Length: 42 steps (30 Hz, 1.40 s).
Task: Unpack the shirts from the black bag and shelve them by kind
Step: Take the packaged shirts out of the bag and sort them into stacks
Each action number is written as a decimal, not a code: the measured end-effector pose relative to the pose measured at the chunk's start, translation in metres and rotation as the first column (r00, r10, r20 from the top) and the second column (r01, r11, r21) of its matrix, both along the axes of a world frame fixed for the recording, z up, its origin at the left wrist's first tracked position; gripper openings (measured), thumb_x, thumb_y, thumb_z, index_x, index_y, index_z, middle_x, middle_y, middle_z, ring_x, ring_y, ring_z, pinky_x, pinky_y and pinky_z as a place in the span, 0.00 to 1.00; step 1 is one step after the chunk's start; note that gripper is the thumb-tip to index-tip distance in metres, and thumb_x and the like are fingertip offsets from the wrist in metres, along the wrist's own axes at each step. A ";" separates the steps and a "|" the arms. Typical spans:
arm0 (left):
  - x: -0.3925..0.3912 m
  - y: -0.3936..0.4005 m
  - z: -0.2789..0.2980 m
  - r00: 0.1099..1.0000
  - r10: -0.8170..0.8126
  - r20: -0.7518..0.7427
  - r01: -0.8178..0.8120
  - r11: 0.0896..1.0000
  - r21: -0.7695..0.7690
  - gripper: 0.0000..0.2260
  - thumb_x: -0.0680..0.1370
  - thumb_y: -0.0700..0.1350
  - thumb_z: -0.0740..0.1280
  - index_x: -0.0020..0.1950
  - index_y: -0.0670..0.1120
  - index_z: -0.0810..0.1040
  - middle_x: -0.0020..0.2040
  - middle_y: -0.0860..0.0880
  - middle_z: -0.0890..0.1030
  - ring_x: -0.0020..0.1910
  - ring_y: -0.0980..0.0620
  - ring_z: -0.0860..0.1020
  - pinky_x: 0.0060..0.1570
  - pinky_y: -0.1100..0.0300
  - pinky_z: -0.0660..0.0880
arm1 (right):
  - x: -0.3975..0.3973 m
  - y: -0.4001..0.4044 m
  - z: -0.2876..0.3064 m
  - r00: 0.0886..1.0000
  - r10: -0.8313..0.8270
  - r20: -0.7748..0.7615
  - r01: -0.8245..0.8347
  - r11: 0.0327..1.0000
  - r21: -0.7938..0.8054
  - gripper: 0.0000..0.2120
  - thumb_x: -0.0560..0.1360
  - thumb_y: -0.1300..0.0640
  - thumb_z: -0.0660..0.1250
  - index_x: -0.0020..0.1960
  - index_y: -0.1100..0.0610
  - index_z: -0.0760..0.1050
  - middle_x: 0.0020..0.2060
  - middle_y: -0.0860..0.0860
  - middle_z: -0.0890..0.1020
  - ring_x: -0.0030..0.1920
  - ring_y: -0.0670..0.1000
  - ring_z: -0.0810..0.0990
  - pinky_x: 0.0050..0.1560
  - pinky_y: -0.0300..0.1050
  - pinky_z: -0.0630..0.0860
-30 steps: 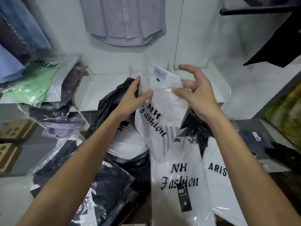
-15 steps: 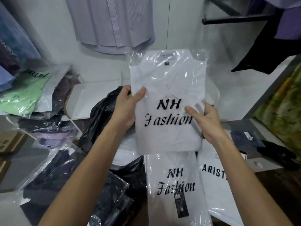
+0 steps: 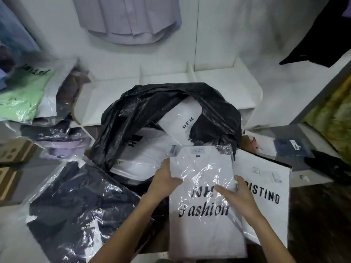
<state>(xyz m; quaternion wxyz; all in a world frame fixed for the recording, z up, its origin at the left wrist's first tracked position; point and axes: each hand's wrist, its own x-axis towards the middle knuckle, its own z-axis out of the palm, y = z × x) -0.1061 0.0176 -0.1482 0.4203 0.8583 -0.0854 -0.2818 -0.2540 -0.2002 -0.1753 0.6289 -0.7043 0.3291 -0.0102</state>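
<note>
1. Head view: my left hand takes the left edge of the white NH Fashion shirt pack, thumb on top and fingers apparently under it; that grip keeps the slippery wrapper from sliding.
2. My right hand lies on the pack's right side, fingers straight and pressing down on the print, so the pack lies flat and its label faces me.
3. Just beyond my grip the black bag gapes open, with more white packs inside, so I judge unpacking is far from done.
4. Touching the pack's right edge lies an ARISTINO pack; left of my grip lies a dark shirt pack — kinds kept apart, I judge.
5. Past the bag stands the white shelf, where sorted packs should go.
</note>
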 end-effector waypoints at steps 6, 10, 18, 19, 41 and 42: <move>-0.012 0.003 -0.013 0.987 -0.065 0.145 0.022 0.960 0.278 0.40 0.72 0.53 0.76 0.77 0.49 0.58 0.59 0.47 0.79 0.55 0.44 0.79 0.47 0.56 0.71 | -0.009 0.005 -0.014 1.000 -0.022 -0.001 0.022 0.994 -0.106 0.36 0.67 0.62 0.83 0.67 0.45 0.69 0.56 0.39 0.77 0.51 0.36 0.81 0.51 0.27 0.74; 0.000 0.007 -0.008 0.991 -0.064 0.115 0.026 0.951 0.310 0.37 0.70 0.61 0.74 0.75 0.50 0.67 0.58 0.49 0.80 0.56 0.46 0.80 0.54 0.52 0.77 | 0.001 0.001 -0.019 0.998 0.043 -0.054 -0.058 0.949 -0.310 0.51 0.65 0.56 0.83 0.79 0.42 0.59 0.61 0.43 0.63 0.66 0.43 0.63 0.70 0.42 0.63; 0.071 0.031 0.007 0.902 -0.323 0.288 0.193 0.896 0.399 0.28 0.73 0.57 0.61 0.69 0.46 0.79 0.69 0.46 0.79 0.69 0.46 0.76 0.68 0.55 0.71 | 0.047 0.020 -0.011 0.945 0.319 0.078 -0.224 0.801 -0.555 0.36 0.69 0.46 0.81 0.74 0.42 0.70 0.68 0.44 0.61 0.71 0.48 0.60 0.73 0.47 0.64; 0.078 0.031 0.002 0.870 -0.438 0.224 0.305 0.838 0.452 0.32 0.72 0.60 0.59 0.73 0.46 0.75 0.74 0.46 0.75 0.75 0.46 0.70 0.74 0.53 0.66 | 0.055 0.025 -0.009 0.931 0.356 0.087 -0.252 0.795 -0.551 0.35 0.70 0.45 0.79 0.74 0.41 0.70 0.67 0.42 0.61 0.72 0.49 0.60 0.73 0.48 0.65; 0.076 0.018 0.138 0.858 0.209 0.469 -0.045 0.941 -0.335 0.13 0.86 0.49 0.60 0.65 0.55 0.82 0.53 0.58 0.85 0.52 0.65 0.81 0.54 0.67 0.74 | 0.148 0.090 0.055 0.857 0.451 0.250 -0.419 0.891 -0.172 0.55 0.66 0.40 0.82 0.81 0.35 0.50 0.72 0.34 0.64 0.72 0.44 0.68 0.65 0.40 0.74; 0.073 0.017 0.146 0.873 0.242 0.423 -0.051 0.909 -0.415 0.13 0.86 0.48 0.60 0.66 0.54 0.82 0.57 0.58 0.85 0.56 0.64 0.80 0.60 0.64 0.74 | 0.150 0.096 0.060 0.843 0.460 0.280 -0.438 0.888 -0.141 0.58 0.64 0.40 0.83 0.81 0.34 0.47 0.74 0.34 0.63 0.73 0.44 0.67 0.66 0.42 0.75</move>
